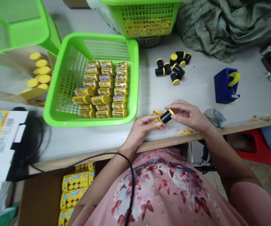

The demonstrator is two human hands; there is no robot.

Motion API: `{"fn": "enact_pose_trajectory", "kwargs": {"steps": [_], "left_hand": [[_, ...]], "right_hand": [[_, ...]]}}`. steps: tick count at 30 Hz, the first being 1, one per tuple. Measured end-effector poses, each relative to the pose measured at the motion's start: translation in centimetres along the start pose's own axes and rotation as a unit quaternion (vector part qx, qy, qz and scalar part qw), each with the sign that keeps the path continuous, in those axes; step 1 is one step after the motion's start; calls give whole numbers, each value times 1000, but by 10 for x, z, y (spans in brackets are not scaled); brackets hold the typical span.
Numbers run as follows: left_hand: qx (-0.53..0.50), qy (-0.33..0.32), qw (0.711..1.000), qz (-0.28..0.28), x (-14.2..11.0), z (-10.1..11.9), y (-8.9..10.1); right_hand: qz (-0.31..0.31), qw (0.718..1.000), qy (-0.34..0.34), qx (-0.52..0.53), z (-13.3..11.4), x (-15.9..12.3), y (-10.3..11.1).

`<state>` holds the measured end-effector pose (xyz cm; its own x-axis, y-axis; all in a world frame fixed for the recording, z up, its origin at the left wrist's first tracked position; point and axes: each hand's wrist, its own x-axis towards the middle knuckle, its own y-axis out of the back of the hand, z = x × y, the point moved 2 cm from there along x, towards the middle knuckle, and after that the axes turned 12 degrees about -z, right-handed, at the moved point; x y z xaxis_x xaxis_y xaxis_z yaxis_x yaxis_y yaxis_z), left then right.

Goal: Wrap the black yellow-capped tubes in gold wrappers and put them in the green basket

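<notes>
My right hand (187, 113) pinches a small black tube with a yellow cap (166, 116) just above the table's front edge. My left hand (143, 128) is closed on a yellow printed label (157, 115) that lies against the same tube. Both hands meet over the white table (196, 88). A pile of several more black tubes with yellow caps (173, 66) lies on the table beyond my right hand. To the left stands a green basket (67, 113) holding rows of yellow-wrapped tubes (103, 91).
A blue tape dispenser (225, 85) stands at the right. Another green basket (145, 18) sits at the back, and a third (15, 25) at far left above yellow caps (40, 72). Grey cloth (229, 25) lies back right. Yellow packs (75, 185) fill a carton below the table.
</notes>
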<state>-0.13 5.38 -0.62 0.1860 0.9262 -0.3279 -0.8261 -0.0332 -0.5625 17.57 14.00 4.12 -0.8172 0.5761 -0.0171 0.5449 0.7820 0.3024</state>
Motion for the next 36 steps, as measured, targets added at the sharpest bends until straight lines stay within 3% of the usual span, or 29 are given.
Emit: {"fn": "enact_pose_trajectory", "kwargs": {"steps": [5, 11, 18, 22, 27, 30, 33, 36], "left_hand": [[34, -33, 999, 9, 1, -4, 4], [54, -67, 995, 49, 0, -6, 4], [-56, -47, 997, 20, 1, 1, -1], [-86, -42, 995, 11, 2, 4, -1], [-104, -48, 993, 7, 4, 1, 0], [-98, -41, 994, -15, 3, 1, 1], [-88, -13, 994, -65, 0, 4, 1], [-77, 0, 993, -95, -3, 6, 1]], "right_hand": [[-6, 1000, 1, -10, -3, 1, -6], [5, 995, 9, -100, -11, -1, -10], [108, 991, 54, -63, 3, 2, -30], [111, 972, 120, -168, 3, 1, -47], [145, 945, 114, -269, 1, 3, -68], [144, 966, 97, -192, 4, 4, -68], [91, 993, 61, -33, 11, 3, -59], [70, 993, 34, 86, 15, 3, -54]]}}
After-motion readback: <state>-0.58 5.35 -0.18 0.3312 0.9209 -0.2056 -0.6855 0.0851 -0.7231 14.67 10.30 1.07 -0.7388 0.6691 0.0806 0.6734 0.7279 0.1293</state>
